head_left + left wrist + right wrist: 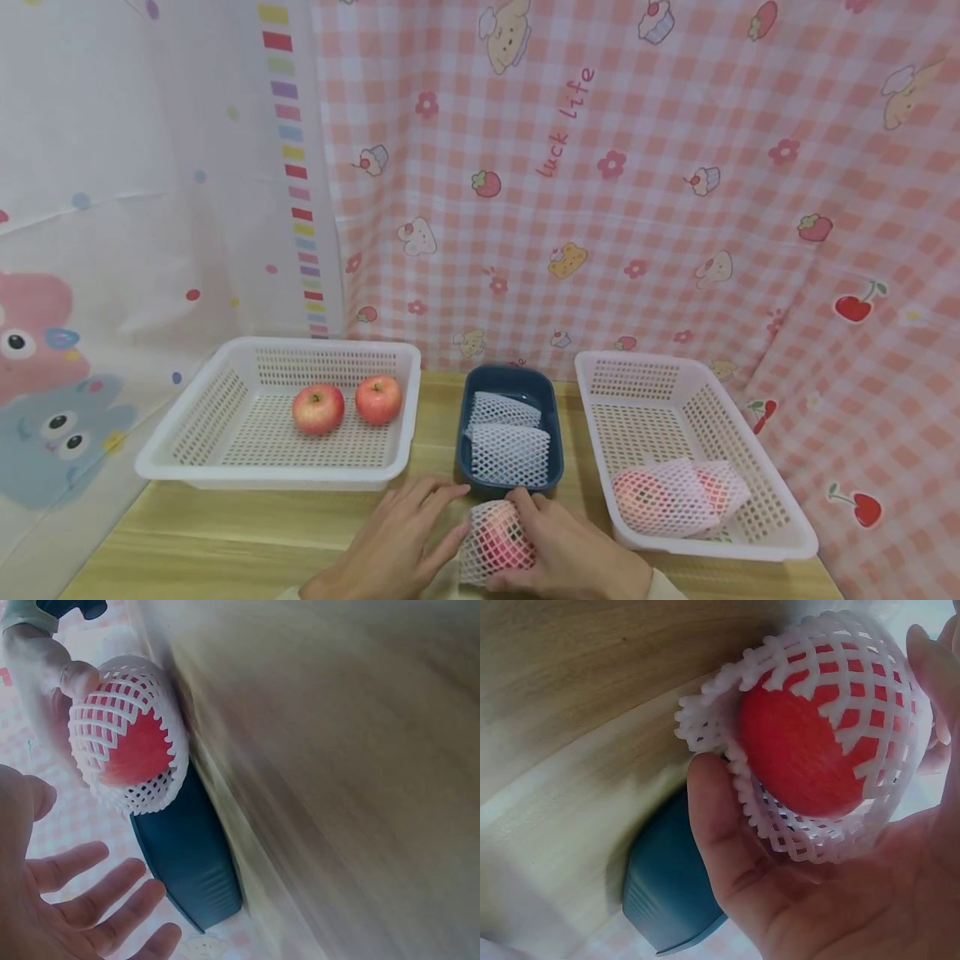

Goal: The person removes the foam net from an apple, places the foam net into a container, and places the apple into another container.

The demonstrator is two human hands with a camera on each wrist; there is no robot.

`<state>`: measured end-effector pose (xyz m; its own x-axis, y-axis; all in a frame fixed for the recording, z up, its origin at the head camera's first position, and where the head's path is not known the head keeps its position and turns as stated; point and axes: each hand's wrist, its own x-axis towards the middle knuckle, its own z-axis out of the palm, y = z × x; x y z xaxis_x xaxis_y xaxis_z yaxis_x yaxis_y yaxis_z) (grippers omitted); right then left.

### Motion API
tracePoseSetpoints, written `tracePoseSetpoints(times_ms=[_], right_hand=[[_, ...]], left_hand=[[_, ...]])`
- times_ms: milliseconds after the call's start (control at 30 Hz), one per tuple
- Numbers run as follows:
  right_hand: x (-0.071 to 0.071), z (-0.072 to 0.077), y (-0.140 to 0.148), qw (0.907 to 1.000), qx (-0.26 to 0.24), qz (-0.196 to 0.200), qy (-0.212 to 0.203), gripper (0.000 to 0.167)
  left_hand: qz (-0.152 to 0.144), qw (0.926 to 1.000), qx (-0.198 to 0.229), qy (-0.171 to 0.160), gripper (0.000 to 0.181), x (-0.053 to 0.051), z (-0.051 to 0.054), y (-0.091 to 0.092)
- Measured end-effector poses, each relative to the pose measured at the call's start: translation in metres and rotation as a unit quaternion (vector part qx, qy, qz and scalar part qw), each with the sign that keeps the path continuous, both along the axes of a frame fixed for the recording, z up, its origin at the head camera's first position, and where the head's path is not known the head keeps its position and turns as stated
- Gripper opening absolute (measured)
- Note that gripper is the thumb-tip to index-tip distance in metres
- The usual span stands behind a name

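A red apple in a white foam net lies at the table's front, its bare side showing through the net's open end in the left wrist view. My right hand grips the netted apple from the right; in the right wrist view, the hand curls round the net. My left hand is beside the net's left side, fingers spread; the left wrist view shows this hand apart from it. Just behind stands a dark blue box with folded foam nets.
At the left, a white basket holds two bare apples. The white basket at the right holds netted apples. A checked curtain hangs behind the wooden table.
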<state>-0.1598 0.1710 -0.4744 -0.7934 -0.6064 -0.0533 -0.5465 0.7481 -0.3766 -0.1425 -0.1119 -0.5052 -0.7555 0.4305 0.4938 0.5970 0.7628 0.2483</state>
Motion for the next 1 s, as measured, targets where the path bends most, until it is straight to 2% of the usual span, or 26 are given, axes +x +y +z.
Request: tracePoseSetpoints(times_ms=[200,400,633,733,867,1000], right_hand=[[0.001,-0.002,0.001,1.0,-0.007,0.004,-0.001,0.101],[-0.001,-0.009,0.003,0.9993,-0.032,0.019,0.008,0.107],[-0.004,-0.019,0.004,0.9962,-0.077,0.035,0.022,0.094],[-0.005,-0.022,0.004,0.9955,-0.087,0.033,0.02,0.089],[-0.005,-0.021,0.005,0.9942,-0.106,0.019,-0.005,0.088],[-0.006,-0.016,0.004,0.9898,-0.133,-0.009,-0.049,0.088]], left_hand=[[-0.011,0.9998,0.006,0.013,0.039,0.0,-0.004,-0.002],[-0.013,0.9997,0.016,-0.01,0.033,-0.002,-0.006,-0.003],[0.0,0.9986,0.007,-0.053,0.027,-0.003,-0.006,-0.004],[-0.002,0.9989,0.004,-0.048,0.023,-0.003,-0.007,-0.005],[-0.013,0.9995,0.006,-0.029,0.02,-0.005,-0.007,-0.006],[-0.026,0.999,0.017,-0.032,0.02,-0.007,-0.005,-0.008]])
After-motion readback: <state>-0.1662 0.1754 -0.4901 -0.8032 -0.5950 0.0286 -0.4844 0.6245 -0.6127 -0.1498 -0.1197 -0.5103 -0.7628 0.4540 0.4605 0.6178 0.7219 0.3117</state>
